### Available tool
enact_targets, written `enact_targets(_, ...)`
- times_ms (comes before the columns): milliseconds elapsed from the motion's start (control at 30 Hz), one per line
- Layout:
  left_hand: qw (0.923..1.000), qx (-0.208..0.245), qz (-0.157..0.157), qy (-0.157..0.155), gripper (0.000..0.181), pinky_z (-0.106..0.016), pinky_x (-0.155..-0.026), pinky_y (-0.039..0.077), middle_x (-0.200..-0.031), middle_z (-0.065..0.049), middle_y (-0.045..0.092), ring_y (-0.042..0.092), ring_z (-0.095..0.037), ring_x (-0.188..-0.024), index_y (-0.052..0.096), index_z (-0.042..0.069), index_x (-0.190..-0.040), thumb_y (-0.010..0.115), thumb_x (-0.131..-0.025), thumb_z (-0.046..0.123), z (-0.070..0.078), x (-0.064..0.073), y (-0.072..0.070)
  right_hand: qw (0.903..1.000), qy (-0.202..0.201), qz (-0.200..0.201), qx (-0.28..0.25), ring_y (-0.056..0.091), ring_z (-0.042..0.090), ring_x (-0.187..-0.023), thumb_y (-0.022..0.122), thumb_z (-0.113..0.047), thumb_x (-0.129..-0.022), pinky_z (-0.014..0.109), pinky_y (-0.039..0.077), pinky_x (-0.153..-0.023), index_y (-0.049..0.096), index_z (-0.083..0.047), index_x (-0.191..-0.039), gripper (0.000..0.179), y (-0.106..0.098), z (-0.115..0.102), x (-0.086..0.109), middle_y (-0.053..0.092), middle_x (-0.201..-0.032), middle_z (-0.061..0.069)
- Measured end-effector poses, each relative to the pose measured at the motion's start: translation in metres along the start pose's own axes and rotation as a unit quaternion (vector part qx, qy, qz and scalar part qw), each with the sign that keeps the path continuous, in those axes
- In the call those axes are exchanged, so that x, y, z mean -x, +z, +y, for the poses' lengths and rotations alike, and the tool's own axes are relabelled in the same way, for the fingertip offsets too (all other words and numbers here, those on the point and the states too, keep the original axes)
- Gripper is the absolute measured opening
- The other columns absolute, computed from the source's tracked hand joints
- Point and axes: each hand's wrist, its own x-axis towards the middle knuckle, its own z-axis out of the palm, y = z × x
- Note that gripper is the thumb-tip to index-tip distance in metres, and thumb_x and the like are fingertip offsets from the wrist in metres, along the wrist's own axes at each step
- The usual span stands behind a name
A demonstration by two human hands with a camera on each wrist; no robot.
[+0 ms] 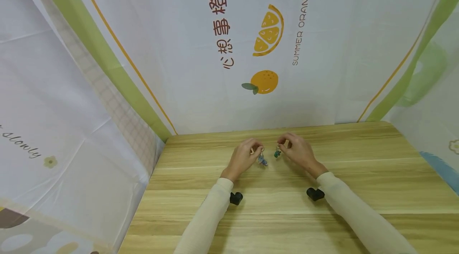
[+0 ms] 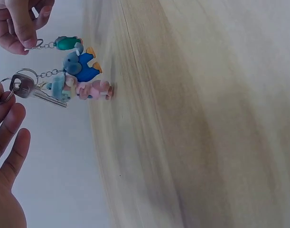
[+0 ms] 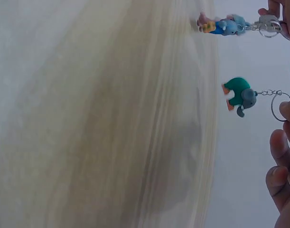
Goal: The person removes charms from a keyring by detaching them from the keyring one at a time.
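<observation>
My left hand [image 1: 244,159] pinches a metal key ring above the table. A key [image 2: 24,86], a blue elephant charm [image 2: 82,69] and a pink figure charm [image 2: 94,89] with a light-blue top hang from that ring, close against each other. The pink charm's lower end is near the tabletop; whether it touches, I cannot tell. To the right, my right hand [image 1: 298,152] pinches the ring of a green elephant keychain [image 3: 239,92]. Its elephant, grey-headed with orange feet, dangles on a short chain, apart from the left bunch in the head view.
Both hands are over the far part of a wood-grain table [image 1: 272,226]. White printed cloth [image 1: 201,98] rises behind its back edge, with more cloth at both sides. Black pieces [image 1: 236,198] show beside the wrists.
</observation>
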Motion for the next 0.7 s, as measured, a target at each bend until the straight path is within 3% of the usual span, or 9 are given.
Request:
enact_targets(233,1.0,-0.006,-0.002,0.002,0.01,-0.021,-0.075,0.057,-0.098,0.0,0.075,0.068,-0.011,-0.084,0.076,0.012,-0.11,0.066,-0.107,0.015,-0.001,0.001,-0.001,0.9999,0.014,0.003,0.002,0.061,0.012,-0.07,0.08,-0.008,-0.095,0.026,0.047,-0.058,0.078,-0.012,-0.103,0.009,-0.008,0.004,-0.002,0.074,-0.098,0.005)
enact_targets(700,1.0,-0.005,0.005,0.002,0.012,-0.023,-0.077,0.058,-0.098,0.0,0.074,0.069,-0.011,-0.085,0.076,0.01,-0.11,0.066,-0.107,0.016,-0.004,0.001,-0.002,0.9994,0.0,0.032,0.012,0.064,0.017,-0.07,0.079,-0.004,-0.095,0.028,0.05,-0.06,0.078,-0.009,-0.102,0.009,-0.028,0.019,-0.003,0.075,-0.098,0.008)
